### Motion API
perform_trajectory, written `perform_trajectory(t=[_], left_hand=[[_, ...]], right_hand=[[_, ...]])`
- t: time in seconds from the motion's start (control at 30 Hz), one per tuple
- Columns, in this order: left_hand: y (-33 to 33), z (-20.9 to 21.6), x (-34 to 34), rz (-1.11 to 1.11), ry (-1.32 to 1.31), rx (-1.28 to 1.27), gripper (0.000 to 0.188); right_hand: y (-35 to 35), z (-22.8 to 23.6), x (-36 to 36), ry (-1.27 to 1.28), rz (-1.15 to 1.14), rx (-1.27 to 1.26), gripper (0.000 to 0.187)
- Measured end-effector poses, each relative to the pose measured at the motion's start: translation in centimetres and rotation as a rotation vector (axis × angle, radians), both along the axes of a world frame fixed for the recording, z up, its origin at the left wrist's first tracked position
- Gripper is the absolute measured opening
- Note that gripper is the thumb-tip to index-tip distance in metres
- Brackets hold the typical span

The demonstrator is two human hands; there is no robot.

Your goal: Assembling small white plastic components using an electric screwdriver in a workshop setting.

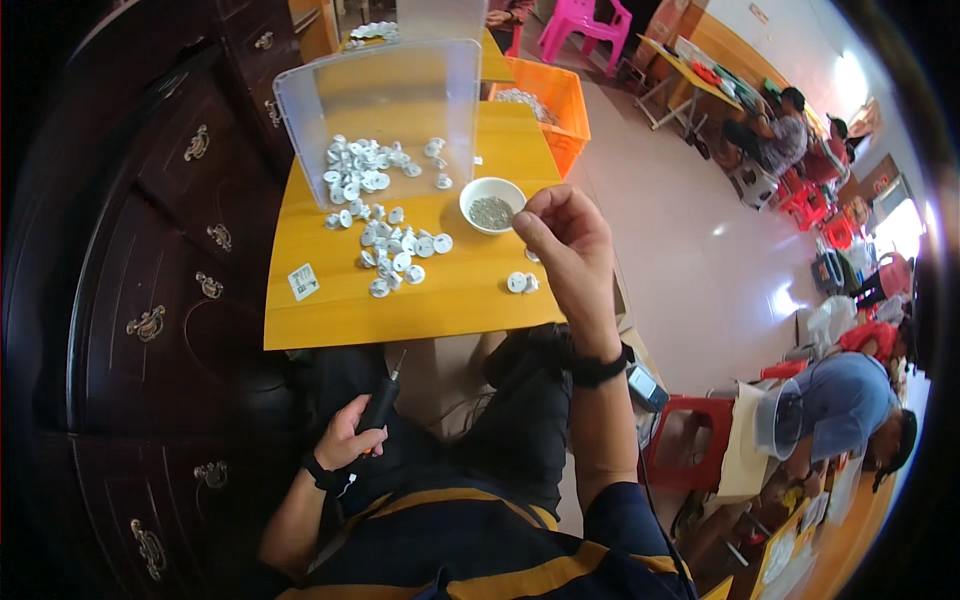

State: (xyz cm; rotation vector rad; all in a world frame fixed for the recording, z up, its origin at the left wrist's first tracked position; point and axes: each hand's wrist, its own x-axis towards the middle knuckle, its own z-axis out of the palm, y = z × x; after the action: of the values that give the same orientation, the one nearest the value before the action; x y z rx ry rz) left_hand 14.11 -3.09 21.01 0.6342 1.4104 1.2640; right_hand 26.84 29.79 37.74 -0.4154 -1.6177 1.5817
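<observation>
My left hand point(350, 435) is wrapped round a black electric screwdriver point(378, 405), held low over my lap with its thin bit pointing up. My right hand point(570, 240) is raised beside the white bowl point(467, 212), thumb and forefinger pinched together. Whatever they may hold is too small to make out. Small silvery metal pieces point(490, 213) lie in the bowl. Many small white round plastic parts point(400, 243) are scattered over the yellow table point(450, 315). Two more white parts point(518, 283) sit near its right edge, below my right hand.
A clear plastic bin point(380, 90) stands tipped on the table, with white parts at its opening. A small printed label point(302, 282) lies at the left. An orange crate point(570, 110) stands behind. Dark drawers point(150, 290) line my left; a red stool point(690, 440) and other people are on my right.
</observation>
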Motion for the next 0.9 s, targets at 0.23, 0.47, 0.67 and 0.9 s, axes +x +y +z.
perform_trajectory(t=[0.23, 0.47, 0.67, 0.9], left_hand=[[-0.3, -1.2, -0.1, -0.021, -0.021, 0.032, 0.046], [-0.6, -1.1, 0.0, -0.006, -0.030, 0.056, 0.040], [-0.6, -1.3, -0.3, -0.005, -0.056, 0.052, 0.039], [-0.3, -0.9, -0.6, -0.031, -0.042, 0.059, 0.039]], right_hand=[[8.8, -9.8, -5.2, -0.512, -0.253, 0.692, 0.009], [10.8, -11.6, -8.8, -0.986, -0.237, 0.983, 0.013], [12.9, -13.9, -10.6, -1.248, -0.242, 1.005, 0.013], [12.5, -13.2, -11.1, -1.280, -0.173, 0.994, 0.014]])
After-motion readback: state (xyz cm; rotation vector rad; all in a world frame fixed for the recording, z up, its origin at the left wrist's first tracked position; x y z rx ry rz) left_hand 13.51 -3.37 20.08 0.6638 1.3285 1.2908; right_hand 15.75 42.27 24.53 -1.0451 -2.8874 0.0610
